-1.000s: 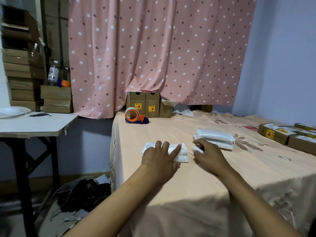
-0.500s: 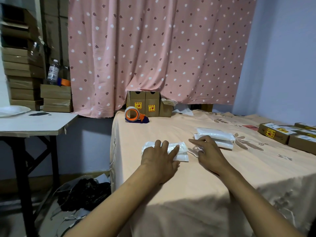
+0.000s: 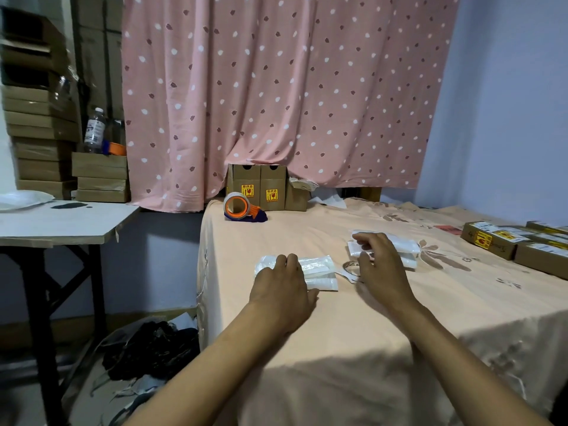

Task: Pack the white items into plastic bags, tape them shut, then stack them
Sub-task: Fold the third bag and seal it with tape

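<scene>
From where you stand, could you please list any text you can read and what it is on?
No text is legible.
On the upright boxes, yellow stickers: red print, too small.
On the flat boxes, labels: blurred.
On the bottle, a label: blurred.

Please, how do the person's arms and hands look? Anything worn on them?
The left forearm and right forearm are bare to the picture's edge, no sleeves showing. The left hand and right hand wear no gloves; no ring, watch or bracelet is visible.
</scene>
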